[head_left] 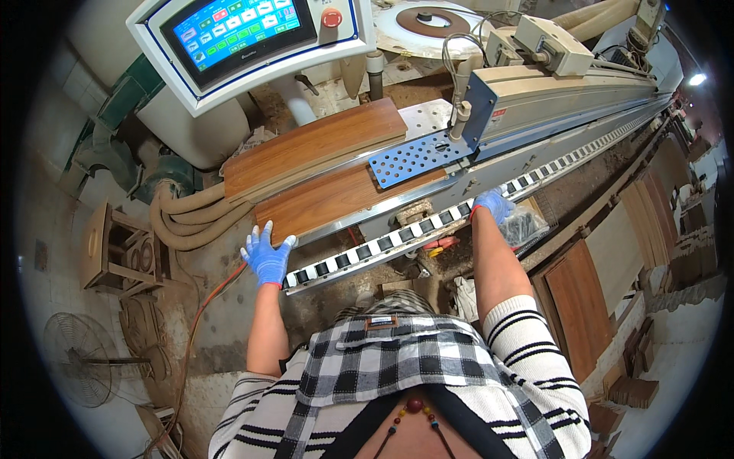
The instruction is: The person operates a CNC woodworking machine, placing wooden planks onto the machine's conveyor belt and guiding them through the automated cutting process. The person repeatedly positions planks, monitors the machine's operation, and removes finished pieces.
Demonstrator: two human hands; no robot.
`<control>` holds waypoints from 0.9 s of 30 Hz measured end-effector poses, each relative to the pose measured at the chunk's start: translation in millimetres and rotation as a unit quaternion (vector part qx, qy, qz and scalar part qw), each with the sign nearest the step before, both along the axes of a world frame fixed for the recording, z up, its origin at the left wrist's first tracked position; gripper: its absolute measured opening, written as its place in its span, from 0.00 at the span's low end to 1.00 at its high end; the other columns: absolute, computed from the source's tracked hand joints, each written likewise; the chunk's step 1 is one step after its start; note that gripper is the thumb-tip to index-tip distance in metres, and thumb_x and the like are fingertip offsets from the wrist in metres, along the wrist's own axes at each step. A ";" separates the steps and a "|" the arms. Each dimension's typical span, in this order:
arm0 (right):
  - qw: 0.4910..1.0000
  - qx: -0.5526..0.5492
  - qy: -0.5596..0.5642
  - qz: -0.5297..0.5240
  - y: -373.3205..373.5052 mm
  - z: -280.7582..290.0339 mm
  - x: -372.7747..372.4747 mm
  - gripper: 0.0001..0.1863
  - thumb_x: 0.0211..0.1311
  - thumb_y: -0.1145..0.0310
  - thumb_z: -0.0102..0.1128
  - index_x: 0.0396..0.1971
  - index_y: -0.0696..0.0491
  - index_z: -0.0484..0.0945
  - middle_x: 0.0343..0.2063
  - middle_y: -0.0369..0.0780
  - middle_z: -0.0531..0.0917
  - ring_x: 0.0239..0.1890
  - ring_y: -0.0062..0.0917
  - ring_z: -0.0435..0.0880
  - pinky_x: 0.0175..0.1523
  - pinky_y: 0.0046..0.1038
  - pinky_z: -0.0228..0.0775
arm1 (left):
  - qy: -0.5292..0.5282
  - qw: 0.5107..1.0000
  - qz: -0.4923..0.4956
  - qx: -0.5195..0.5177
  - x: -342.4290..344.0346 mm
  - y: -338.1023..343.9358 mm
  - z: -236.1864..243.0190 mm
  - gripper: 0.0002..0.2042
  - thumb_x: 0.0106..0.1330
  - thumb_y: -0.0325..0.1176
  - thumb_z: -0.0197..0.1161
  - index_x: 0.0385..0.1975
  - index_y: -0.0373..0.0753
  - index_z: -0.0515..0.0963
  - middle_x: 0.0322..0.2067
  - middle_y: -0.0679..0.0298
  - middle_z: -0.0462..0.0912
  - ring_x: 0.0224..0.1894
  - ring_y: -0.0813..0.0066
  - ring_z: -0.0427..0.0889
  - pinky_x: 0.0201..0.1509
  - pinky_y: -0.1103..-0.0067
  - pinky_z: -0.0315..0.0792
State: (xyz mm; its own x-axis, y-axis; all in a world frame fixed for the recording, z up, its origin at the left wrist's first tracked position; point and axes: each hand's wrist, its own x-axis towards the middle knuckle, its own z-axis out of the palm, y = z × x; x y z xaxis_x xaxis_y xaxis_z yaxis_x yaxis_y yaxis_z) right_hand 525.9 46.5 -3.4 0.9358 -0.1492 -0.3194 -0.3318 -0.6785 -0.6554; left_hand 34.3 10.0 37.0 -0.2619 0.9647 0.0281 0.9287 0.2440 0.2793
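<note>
My left hand [267, 256], in a blue glove with pale fingertips, is open with its fingers spread. Its fingertips are at the near left corner of a brown wood-grain board [329, 203], which lies flat on the machine's bed. The board's right part runs beneath a blue perforated plate [417, 162]. My right hand [495, 205], gloved the same way, rests at the long roller rail [397, 237] along the machine's front. Its fingers are partly hidden, so their grip is unclear. Another wood-grain board [321, 141] lies behind the first one.
A control panel [237, 38] with a lit screen and red button stands at the back left. The long machine housing [566, 84] extends to the far right. Thick hoses [183, 218], a wooden stool [122, 245] and a fan [80, 359] are leftward. Panels [577, 306] lean at right.
</note>
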 end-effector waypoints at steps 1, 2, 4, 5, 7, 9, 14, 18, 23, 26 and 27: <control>1.000 -0.001 0.001 0.003 -0.1 0.3 -0.2 0.34 0.64 0.42 0.46 0.55 0.59 0.65 0.51 0.51 0.77 0.52 0.46 0.78 0.57 0.42 0.69 | 0.007 1.000 -0.004 -0.002 3.8 1.3 0.6 0.38 0.53 0.61 0.66 0.64 0.55 0.67 0.68 0.54 0.59 0.71 0.55 0.53 0.74 0.55 0.35; 1.000 -0.002 0.002 0.006 -0.6 0.6 -0.7 0.34 0.64 0.42 0.46 0.55 0.59 0.65 0.51 0.51 0.76 0.52 0.46 0.78 0.56 0.42 0.69 | 0.008 1.000 -0.008 0.000 7.9 2.0 0.9 0.37 0.53 0.61 0.66 0.64 0.56 0.67 0.68 0.54 0.59 0.71 0.54 0.52 0.73 0.54 0.34; 1.000 -0.011 0.005 0.020 -2.2 3.0 -1.7 0.34 0.64 0.42 0.46 0.55 0.59 0.65 0.51 0.51 0.76 0.52 0.46 0.78 0.56 0.42 0.69 | 0.011 1.000 -0.016 0.004 16.4 3.2 0.7 0.37 0.53 0.61 0.66 0.64 0.58 0.67 0.68 0.54 0.58 0.71 0.53 0.51 0.73 0.53 0.33; 1.000 -0.009 0.006 0.021 -2.1 1.7 -0.6 0.34 0.64 0.42 0.46 0.55 0.59 0.65 0.51 0.52 0.76 0.52 0.46 0.78 0.56 0.42 0.69 | 0.013 1.000 -0.019 0.006 21.1 3.9 -0.4 0.37 0.53 0.61 0.66 0.64 0.58 0.67 0.68 0.54 0.58 0.72 0.53 0.51 0.73 0.52 0.32; 1.000 -0.007 0.009 0.022 -1.4 -3.5 3.0 0.34 0.64 0.42 0.45 0.55 0.59 0.64 0.51 0.52 0.76 0.52 0.46 0.78 0.56 0.42 0.70 | 0.018 0.999 -0.026 0.011 29.3 5.3 -2.5 0.36 0.53 0.61 0.66 0.63 0.59 0.68 0.69 0.55 0.57 0.72 0.54 0.50 0.73 0.52 0.31; 0.999 -0.015 0.017 0.032 -1.5 -5.8 5.1 0.38 0.65 0.41 0.44 0.61 0.59 0.59 0.54 0.52 0.74 0.53 0.46 0.77 0.55 0.43 0.71 | 0.014 0.999 -0.028 0.007 33.7 5.9 0.5 0.36 0.52 0.61 0.65 0.63 0.60 0.68 0.68 0.55 0.57 0.72 0.53 0.49 0.72 0.51 0.30; 0.998 -0.007 0.042 0.050 -5.3 9.7 -1.1 0.40 0.66 0.41 0.42 0.66 0.58 0.55 0.56 0.51 0.72 0.54 0.45 0.76 0.56 0.43 0.71 | 0.030 0.998 -0.048 0.021 54.3 9.9 -1.1 0.36 0.53 0.63 0.63 0.63 0.59 0.68 0.68 0.53 0.59 0.71 0.54 0.51 0.72 0.51 0.32; 0.999 -0.019 0.033 0.037 -4.0 8.7 -1.2 0.39 0.66 0.41 0.41 0.65 0.58 0.56 0.55 0.51 0.73 0.55 0.45 0.75 0.56 0.43 0.71 | 0.042 0.996 -0.072 0.019 86.0 18.8 0.8 0.38 0.53 0.64 0.63 0.64 0.57 0.66 0.67 0.51 0.59 0.71 0.52 0.51 0.72 0.51 0.30; 0.999 -0.030 0.019 0.034 -2.0 0.1 1.3 0.39 0.66 0.41 0.41 0.64 0.58 0.57 0.53 0.50 0.74 0.53 0.46 0.77 0.54 0.43 0.72 | 0.069 0.990 -0.116 0.041 122.1 28.9 -1.0 0.41 0.52 0.66 0.62 0.65 0.51 0.65 0.66 0.49 0.61 0.70 0.51 0.53 0.72 0.52 0.33; 0.999 -0.017 0.019 0.030 -2.1 3.5 0.9 0.37 0.66 0.42 0.43 0.61 0.59 0.59 0.52 0.51 0.75 0.51 0.46 0.79 0.53 0.43 0.73 | 0.061 0.978 -0.187 0.069 133.5 39.1 29.7 0.43 0.51 0.65 0.64 0.65 0.48 0.65 0.64 0.50 0.63 0.67 0.52 0.57 0.72 0.55 0.38; 0.999 -0.014 0.018 0.031 -4.1 3.9 0.6 0.36 0.66 0.42 0.44 0.60 0.59 0.60 0.51 0.51 0.75 0.50 0.46 0.80 0.52 0.43 0.73 | 0.054 0.975 -0.197 0.087 131.9 47.5 39.5 0.43 0.51 0.65 0.64 0.65 0.48 0.65 0.64 0.50 0.63 0.68 0.53 0.57 0.73 0.55 0.38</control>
